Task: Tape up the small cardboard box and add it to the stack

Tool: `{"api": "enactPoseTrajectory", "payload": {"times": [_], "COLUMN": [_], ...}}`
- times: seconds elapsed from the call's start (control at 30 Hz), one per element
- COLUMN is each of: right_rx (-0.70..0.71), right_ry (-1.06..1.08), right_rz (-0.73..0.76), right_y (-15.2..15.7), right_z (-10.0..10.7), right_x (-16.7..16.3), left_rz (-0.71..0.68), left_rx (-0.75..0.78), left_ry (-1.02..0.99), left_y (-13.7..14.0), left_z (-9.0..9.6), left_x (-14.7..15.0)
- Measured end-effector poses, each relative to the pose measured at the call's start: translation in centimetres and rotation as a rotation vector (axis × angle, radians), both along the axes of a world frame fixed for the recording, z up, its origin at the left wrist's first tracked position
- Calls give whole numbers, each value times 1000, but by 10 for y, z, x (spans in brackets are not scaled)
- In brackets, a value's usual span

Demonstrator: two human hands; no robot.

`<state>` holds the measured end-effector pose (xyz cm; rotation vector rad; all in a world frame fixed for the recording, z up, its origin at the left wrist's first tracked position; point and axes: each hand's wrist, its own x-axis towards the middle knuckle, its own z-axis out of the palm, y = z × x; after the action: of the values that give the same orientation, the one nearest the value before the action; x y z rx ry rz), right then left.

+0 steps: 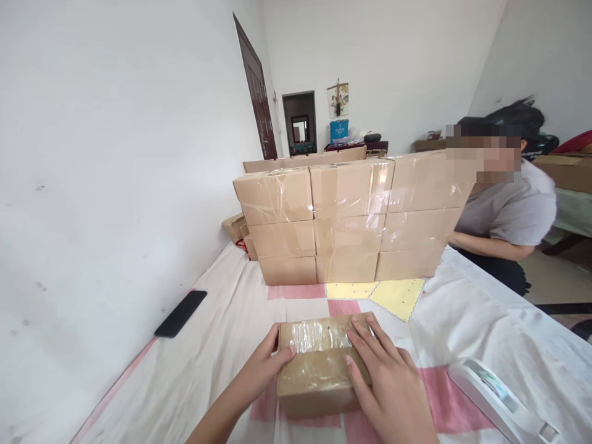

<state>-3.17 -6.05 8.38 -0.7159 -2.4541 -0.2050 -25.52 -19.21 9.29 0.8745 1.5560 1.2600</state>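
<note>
Cardboard box [319, 364], small and sealed across its top with shiny clear tape, sits on the near part of the tabletop [222, 345], which is covered by a white cloth with pink squares and a couple of yellow patches. Both hands lie on this box: the left hand [266, 364] presses against its left side with fingers stretched flat along the top edge, and the right hand [388, 382] rests open, palm down, over the right half of the lid, fingers spread and pointing away from the person. Neither hand is curled around the box; they lie flat on it rather than grip it. Farther back, well apart from the small box, stands a stack of boxes [346, 216], three rows high and three wide, each wrapped in tape, with more cartons behind it. A black phone [180, 313] lies face down near the wall on the left edge of the cloth. At the lower right a white tape dispenser [499, 394] lies on the cloth, just beside the right wrist; its roll seems greenish, though the edge of the view distorts it. Behind the stack on the right a seated person in a grey shirt [513, 209] leans toward the boxes, one forearm resting at the tabletop's far side.
</note>
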Motion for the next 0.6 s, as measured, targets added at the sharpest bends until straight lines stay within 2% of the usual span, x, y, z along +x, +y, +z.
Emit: {"api": "enactPoseTrajectory", "payload": {"times": [0.17,0.4,0.6], "right_rx": [43,4,29], "right_ry": [3,-13,-10], "right_rz": [9,13,5], "right_y": [4,7,8], "right_z": [-3,-10,-10], "right_x": [0,3,2], "left_rz": [-10,-2,5], "left_rx": [8,2,6], "left_ry": [17,17,-24], "left_y": [1,0,4], "left_z": [0,5,1], "left_x": [-1,-1,3]}}
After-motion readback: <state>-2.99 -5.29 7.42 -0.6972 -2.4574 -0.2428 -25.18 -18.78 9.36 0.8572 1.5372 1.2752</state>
